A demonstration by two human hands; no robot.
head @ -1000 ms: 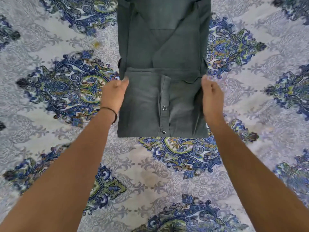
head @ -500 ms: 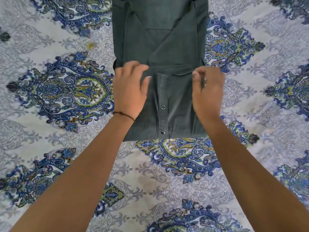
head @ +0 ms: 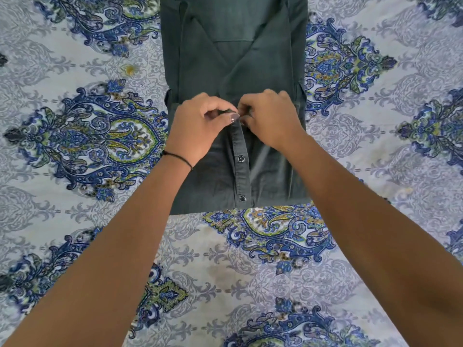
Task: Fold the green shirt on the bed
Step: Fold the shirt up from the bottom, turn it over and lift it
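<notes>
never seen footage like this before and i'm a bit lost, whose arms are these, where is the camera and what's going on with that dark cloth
There is no machine here. The two bare arms belong to a person, and the single picture comes from a wide-angle camera worn on that person's head, looking forward and down, so you see the scene as they see it.

The surface is a bed covered by a pale sheet with a blue and green paisley print. On it lies a dark green snap-button shirt, with its near part doubled up over the rest.

The left hand, which has a thin black cord bracelet at the wrist, and the right hand meet in the middle of the shirt. Their fingers pinch the top of the button strip, where two metal snaps show lower down. Nothing else is held.
</notes>
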